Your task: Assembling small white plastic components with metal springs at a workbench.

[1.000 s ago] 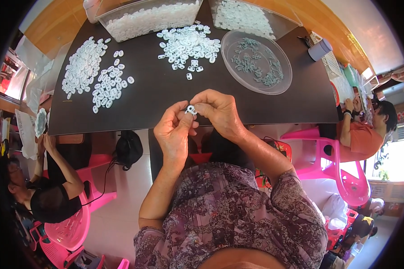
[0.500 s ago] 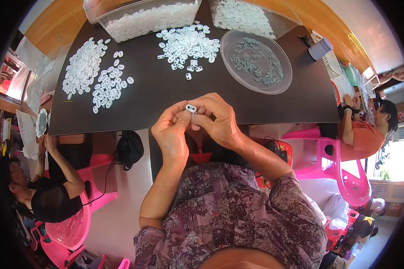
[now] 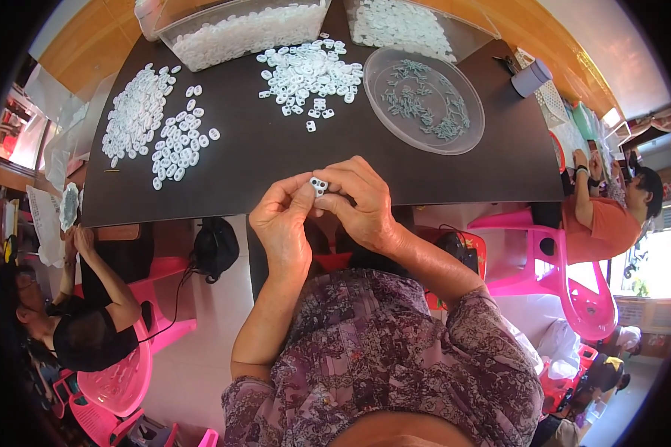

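Between my left hand (image 3: 285, 216) and my right hand (image 3: 359, 197) is a small white plastic piece with dark holes (image 3: 319, 185). The thumb and fingers of both hands pinch it just above the table's near edge. Fingertips hide part of it. Beyond my hands lies a heap of similar white two-holed pieces (image 3: 309, 73), a few strayed toward me. To its right sits a round clear tray (image 3: 376, 119) with small grey-green pins (image 3: 416, 93). Off to the left are two groups of white oval pieces (image 3: 136, 112), (image 3: 180, 145).
Two clear bins (image 3: 201, 56) of white pieces stand at the back of the dark table (image 3: 238, 149). A grey cylindrical container (image 3: 531, 79) is at the far right. People sit at either side, near pink chairs (image 3: 522, 249). A black bag (image 3: 215, 249) hangs at the near edge.
The white piece has turned slightly between my fingers, showing more of its face. My hands have otherwise stayed in nearly the same place.
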A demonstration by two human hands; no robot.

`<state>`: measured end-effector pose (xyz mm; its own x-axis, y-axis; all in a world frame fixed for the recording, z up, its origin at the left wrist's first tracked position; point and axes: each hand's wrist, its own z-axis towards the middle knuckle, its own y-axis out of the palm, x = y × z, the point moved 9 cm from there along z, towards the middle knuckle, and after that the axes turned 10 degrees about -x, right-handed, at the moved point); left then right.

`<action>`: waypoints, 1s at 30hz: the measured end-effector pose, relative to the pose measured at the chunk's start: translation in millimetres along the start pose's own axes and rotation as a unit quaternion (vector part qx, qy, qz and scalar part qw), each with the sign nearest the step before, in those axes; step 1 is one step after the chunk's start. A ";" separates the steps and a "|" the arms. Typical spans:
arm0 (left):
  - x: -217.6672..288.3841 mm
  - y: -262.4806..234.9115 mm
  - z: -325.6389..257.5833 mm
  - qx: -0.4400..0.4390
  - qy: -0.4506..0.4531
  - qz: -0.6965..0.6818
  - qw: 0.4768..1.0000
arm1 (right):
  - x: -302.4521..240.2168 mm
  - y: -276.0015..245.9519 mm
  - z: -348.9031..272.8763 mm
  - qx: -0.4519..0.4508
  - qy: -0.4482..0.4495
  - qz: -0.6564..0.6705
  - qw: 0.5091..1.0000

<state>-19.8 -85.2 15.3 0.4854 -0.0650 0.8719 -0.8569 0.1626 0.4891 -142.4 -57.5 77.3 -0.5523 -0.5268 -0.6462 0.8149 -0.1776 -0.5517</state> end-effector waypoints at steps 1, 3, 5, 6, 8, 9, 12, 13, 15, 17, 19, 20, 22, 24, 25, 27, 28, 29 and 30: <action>0.5 0.1 0.0 -0.005 0.002 0.008 1.000 | 0.6 0.5 -0.4 -0.003 0.011 0.008 1.000; 1.8 0.5 -1.0 -0.005 0.004 0.017 1.000 | 0.9 1.4 -0.9 -0.007 0.022 0.017 1.000; 3.1 1.2 -1.3 -0.005 0.004 0.025 1.000 | -0.2 -0.3 -1.5 0.005 0.018 0.030 0.999; 3.4 1.6 -1.1 -0.005 0.004 0.026 1.000 | 0.4 -0.1 -2.1 0.005 0.019 0.030 0.999; 3.1 1.9 -0.7 -0.005 0.004 0.026 1.000 | 3.9 1.2 -3.8 0.002 0.032 0.036 0.999; 3.9 2.9 -0.4 -0.012 0.014 0.020 1.000 | 4.2 0.8 -4.0 0.003 0.032 0.036 0.999; 3.0 2.4 0.8 -0.036 0.031 0.020 0.999 | 1.7 -0.1 -2.8 -0.002 0.020 0.037 0.999; 3.1 4.0 1.1 -0.052 0.039 0.025 0.998 | 0.3 -0.1 -1.8 -0.008 0.023 0.040 0.999; 5.6 5.3 0.0 -0.060 0.056 0.026 0.996 | -0.4 0.9 -1.9 -0.014 0.026 0.042 0.999; 8.0 6.6 -1.1 -0.068 0.073 0.027 0.995 | -3.0 0.1 -3.3 0.002 0.011 0.041 0.999; 12.8 6.9 -2.6 -0.067 0.104 0.044 0.991 | -8.3 -1.4 -2.7 0.009 0.006 0.026 1.000; 12.8 7.2 -3.0 -0.067 0.103 0.043 0.991 | -11.0 -2.7 -2.6 0.015 0.001 0.011 1.000; 13.1 7.3 -3.8 -0.065 0.102 0.034 0.992 | -10.9 -2.4 -3.3 0.018 -0.003 0.011 1.000; 13.7 7.8 -4.6 -0.062 0.108 0.032 0.992 | -11.5 -2.4 -3.4 0.020 -0.008 0.011 1.000; 14.5 8.0 -5.1 -0.060 0.113 0.030 0.991 | -13.2 -3.0 -3.4 0.023 -0.016 0.008 1.000; 15.7 10.3 -7.4 -0.057 0.120 0.029 0.991 | -15.2 -3.4 -3.0 0.026 -0.023 0.005 0.999; 16.7 10.9 -8.4 -0.053 0.127 0.029 0.990 | -16.1 -3.6 -3.0 0.028 -0.027 0.007 0.999; 15.1 10.9 -8.5 -0.053 0.127 0.029 0.990 | -17.2 -3.6 -3.1 0.029 -0.031 0.009 0.999; 14.7 9.9 -9.2 -0.048 0.141 0.039 0.988 | -16.8 -2.9 -3.2 0.029 -0.031 0.009 0.999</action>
<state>-19.6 -75.5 32.7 0.4597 0.2255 0.8590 -0.8793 0.2508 0.4048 -136.1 -45.5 88.1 -0.5261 -0.5813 -0.6207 0.8349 -0.2143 -0.5070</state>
